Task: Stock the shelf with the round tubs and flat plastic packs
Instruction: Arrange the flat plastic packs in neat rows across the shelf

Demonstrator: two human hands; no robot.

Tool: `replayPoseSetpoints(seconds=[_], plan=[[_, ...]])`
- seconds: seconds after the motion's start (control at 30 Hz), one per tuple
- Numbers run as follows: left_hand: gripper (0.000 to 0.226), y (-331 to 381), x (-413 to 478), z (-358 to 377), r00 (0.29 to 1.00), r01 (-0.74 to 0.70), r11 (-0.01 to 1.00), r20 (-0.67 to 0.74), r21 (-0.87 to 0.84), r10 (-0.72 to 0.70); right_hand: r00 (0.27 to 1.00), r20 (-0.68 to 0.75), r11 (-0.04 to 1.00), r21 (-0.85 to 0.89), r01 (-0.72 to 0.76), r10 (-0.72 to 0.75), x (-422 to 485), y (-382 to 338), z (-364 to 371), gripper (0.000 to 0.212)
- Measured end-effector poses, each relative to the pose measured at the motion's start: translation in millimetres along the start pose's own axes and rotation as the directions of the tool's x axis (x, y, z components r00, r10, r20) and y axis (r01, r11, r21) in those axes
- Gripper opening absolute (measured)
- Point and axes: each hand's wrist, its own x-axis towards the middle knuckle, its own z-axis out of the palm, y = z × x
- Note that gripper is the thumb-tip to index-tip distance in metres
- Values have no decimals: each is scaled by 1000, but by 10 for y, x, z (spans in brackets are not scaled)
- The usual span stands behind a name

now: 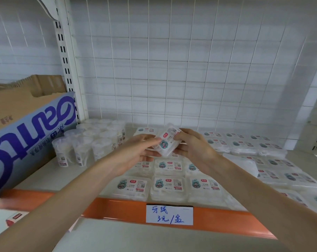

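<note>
Above shelf, left hand and right hand pinch flat pack slanting up-right.

Held between both hands, above shelf: one flat pack, tilted. Its left edge gripped by left hand, its right end by right hand. Under hands: shelved flat packs in rows, labels up. Left of left hand: round tubs, upright, clustered; further left, blue-printed carton. Nearer than hands: orange shelf edge with handwritten price label. Beyond hands: wire grid.

Shop, probably: shelf with price label
</note>
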Motion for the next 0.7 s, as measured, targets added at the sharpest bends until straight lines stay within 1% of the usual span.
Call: replayPoseSetpoints(seconds=[0.07, 0.1, 0.13, 0.17, 0.2, 0.23, 0.27, 0.3, 0.37, 0.43, 0.47, 0.57, 0.6, 0.63, 0.7], plan=[[28, -11, 37, 15, 999, -7, 999, -44, -47, 5, 1000, 11, 1000, 8, -17, 17, 10, 21, 10, 36], [27, -14, 53, 16, 997, -14, 998, -73, -59, 10, 1000, 15, 1000, -18, -23, 23, 6, 32, 16, 38], [25, -13, 62, 10, 995, -24, 998, -95, -62, 18, 1000, 11, 996, -91, -14, 15, -1, 40, 15, 42], [23, -11, 68, -4, 993, -35, 998, -114, -61, 27, 1000, 4, 975, -222, 15, -15, -5, 48, -1, 47], [21, -12, 74, -26, 991, -42, 997, -132, -64, 33, 997, 12, 919, -387, 72, -73, -14, 49, -29, 55], [19, -11, 79, -50, 988, -48, 997, -151, -66, 37, 987, 52, 831, -534, 156, -152, -23, 44, -58, 62], [17, -16, 83, -80, 985, -52, 997, -168, -62, 41, 965, 122, 729, -636, 254, -230, -33, 34, -81, 66], [16, -24, 85, -103, 983, -53, 997, -177, -51, 43, 934, 203, 631, -692, 350, -295, -38, 30, -102, 65], [17, -38, 87, -145, 980, -51, 999, -194, -6, 49, 866, 329, 493, -721, 488, -377, -42, 29, -116, 50], [19, -39, 72, -172, 979, -47, 998, -197, 29, 52, 834, 366, 429, -730, 532, -413, -39, 34, -109, 38], [20, -39, 61, -184, 980, -48, 998, -190, 37, 54, 834, 364, 419, -736, 531, -415, -36, 34, -100, 37], [19, -50, 21, -220, 982, -39, 998, -185, 41, 46, 852, 346, 444, -740, 505, -392, -19, 24, -73, 37], [19, -59, 8, -226, 980, -32, 998, -194, 46, 40, 855, 346, 438, -747, 500, -385, -11, 22, -67, 37], [20, -63, -4, -227, 976, -25, 997, -214, 77, 41, 859, 345, 427, -758, 492, -378, 5, 23, -61, 36], [30, -92, -41, -237, 958, -16, 970, -275, 243, 85, 872, 326, 417, -780, 466, -365, 41, 35, -54, 36]])
